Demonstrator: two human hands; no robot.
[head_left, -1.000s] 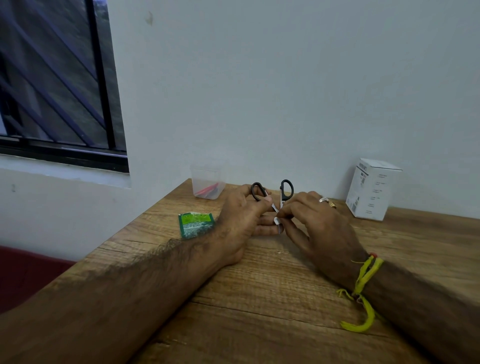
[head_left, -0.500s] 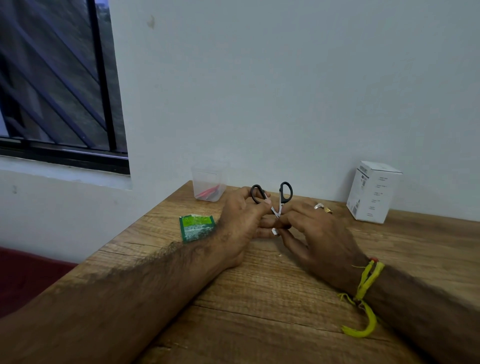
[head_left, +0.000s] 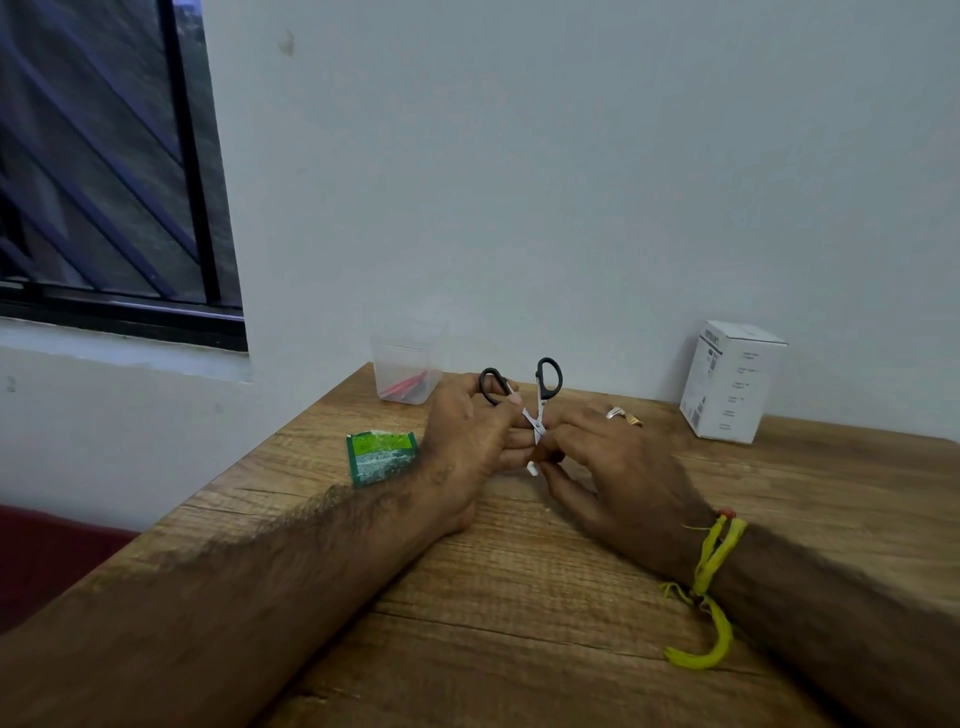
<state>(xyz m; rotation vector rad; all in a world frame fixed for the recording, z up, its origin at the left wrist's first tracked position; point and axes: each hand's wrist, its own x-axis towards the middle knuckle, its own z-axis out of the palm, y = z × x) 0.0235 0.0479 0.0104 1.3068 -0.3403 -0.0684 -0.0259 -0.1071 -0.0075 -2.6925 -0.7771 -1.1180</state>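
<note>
I have two hands in view, meeting at the middle of the frame. My left hand (head_left: 467, 441) has its fingers curled round one black loop of the scissors (head_left: 538, 418), and my right hand (head_left: 613, 467) pinches a small white piece (head_left: 532, 469) just under the blade tips. There is one pair of scissors. It stands between the hands with its two loops up and spread apart and its blades pointing down into the fingers. I cannot tell whether the blades touch the white piece. My right hand wears two rings (head_left: 623, 415), and that wrist carries one yellow thread (head_left: 711, 571). Both forearms rest on the wooden bench (head_left: 519, 597). Left of the hands lies one green sachet (head_left: 382, 457), and above it stands one clear tub (head_left: 408, 364) with something red inside. One white box (head_left: 732, 382) stands at the right against the pale wall (head_left: 571, 182). One barred window (head_left: 104, 156) fills the upper left.
</note>
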